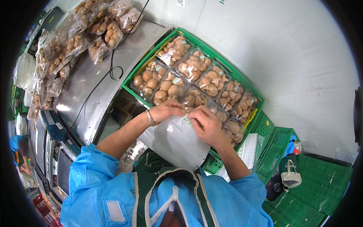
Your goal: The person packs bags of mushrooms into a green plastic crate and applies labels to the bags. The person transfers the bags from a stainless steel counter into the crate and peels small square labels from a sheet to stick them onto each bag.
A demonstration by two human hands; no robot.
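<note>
A curved white sheet (176, 143) hangs in front of my chest, with a small green-marked sticker near its upper edge. My left hand (167, 112), a band around its wrist, pinches the sheet's top edge. My right hand (206, 123) is closed at the sheet's upper right, fingertips by the sticker; whether they also grip the sticker is hidden. Just beyond both hands, a green crate (245, 80) holds rows of clear film-wrapped mushroom packs (192, 67). Several packs bear small green-and-white stickers. My hands cover part of the nearest row.
A steel table (89, 85) at left carries a heap of bagged mushrooms (72, 43) and a black cable (94, 90). Weighing equipment (55, 125) stands left. Green crates (314, 181) and a white bag (291, 177) are at right, beside a pale wall (302, 75). Another person (17, 145) is far left.
</note>
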